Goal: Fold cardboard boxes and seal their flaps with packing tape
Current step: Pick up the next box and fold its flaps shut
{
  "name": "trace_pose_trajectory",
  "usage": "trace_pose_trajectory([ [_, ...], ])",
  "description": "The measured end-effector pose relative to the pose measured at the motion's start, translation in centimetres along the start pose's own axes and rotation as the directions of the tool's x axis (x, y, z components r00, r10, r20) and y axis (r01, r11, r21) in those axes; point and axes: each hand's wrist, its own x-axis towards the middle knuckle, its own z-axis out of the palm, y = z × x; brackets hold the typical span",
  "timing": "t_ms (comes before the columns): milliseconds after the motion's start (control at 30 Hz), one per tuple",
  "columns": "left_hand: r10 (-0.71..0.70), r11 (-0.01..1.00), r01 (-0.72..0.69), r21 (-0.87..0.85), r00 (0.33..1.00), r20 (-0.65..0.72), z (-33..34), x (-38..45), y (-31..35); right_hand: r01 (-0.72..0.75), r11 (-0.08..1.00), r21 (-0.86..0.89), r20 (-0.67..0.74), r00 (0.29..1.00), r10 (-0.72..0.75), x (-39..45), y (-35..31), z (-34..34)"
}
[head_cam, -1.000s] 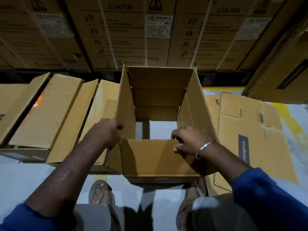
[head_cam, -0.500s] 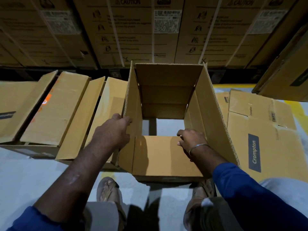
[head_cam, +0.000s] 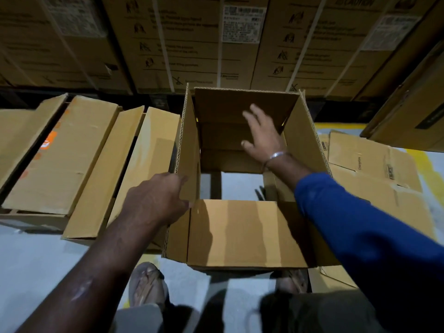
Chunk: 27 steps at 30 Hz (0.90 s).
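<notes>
Centre frame: open brown corrugated cardboard box (head_cam: 247, 234), its fluted edges exposed. My left hand (head_cam: 156, 200) grips its left wall; my right hand (head_cam: 263, 138), fingers spread, reaches inside. Top right: stacked printed cartons (head_cam: 355, 32) read "CAUTION".

We count one open cardboard box (head_cam: 247, 234) standing on the floor (head_cam: 36, 260). We see two hands, the left hand (head_cam: 153, 200) and the right hand (head_cam: 263, 138), and one metal bangle (head_cam: 276, 155). On the left lie about four long boxes (head_cam: 62, 159), on the right at least two flattened cartons (head_cam: 374, 169). Below we count two sandals (head_cam: 146, 284)
</notes>
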Motion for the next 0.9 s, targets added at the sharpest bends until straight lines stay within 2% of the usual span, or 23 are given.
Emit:
trace_pose_trajectory([
  [100, -0.011, 0.999, 0.012, -0.032, 1.000, 0.018, -0.1, 0.2, -0.7, -0.073, 0.989, -0.126, -0.055, 0.996, 0.066, 5.6, 1.4, -1.9],
  [233, -0.020, 0.997, 0.024, -0.070, 0.999, 0.047, -0.2, 0.8, -1.4, -0.187, 0.957, -0.223, -0.012, 0.982, 0.189, 9.3, 4.1, -2.5],
  [333, -0.008, 0.996, 0.011, -0.089, 0.999, 0.041, -0.2, 0.9, -1.6, -0.162, 0.935, -0.315, -0.112, 0.985, 0.133, 7.1, 4.7, -1.3],
  [400, -0.003, 0.995, 0.006, -0.096, 0.999, 0.033, -0.2, 0.9, -1.5, -0.090, 0.924, -0.373, -0.107, 0.993, 0.054, 4.4, 4.4, 0.2],
  [533, 0.002, 0.997, 0.001, -0.071, 1.000, 0.029, -0.2, 0.7, -1.1, 0.050, 0.906, -0.420, 0.169, 0.985, 0.024, 0.0, 4.2, 4.4],
  [667, 0.040, 0.999, -0.040, -0.024, 0.999, 0.014, -0.2, 0.0, -0.3, 0.022, 0.940, -0.341, 0.299, 0.950, 0.087, -1.6, 4.0, 6.4],
  [800, 0.105, 0.994, -0.105, -0.024, 0.994, 0.005, 0.3, -0.7, 0.6, 0.010, 0.942, -0.336, 0.450, 0.880, 0.151, -1.7, 3.9, 6.2],
  [900, 0.134, 0.990, -0.132, -0.049, 0.991, 0.032, 1.1, -0.8, 1.6, -0.033, 0.973, -0.230, 0.518, 0.842, 0.151, -1.9, 3.8, 4.8],
])
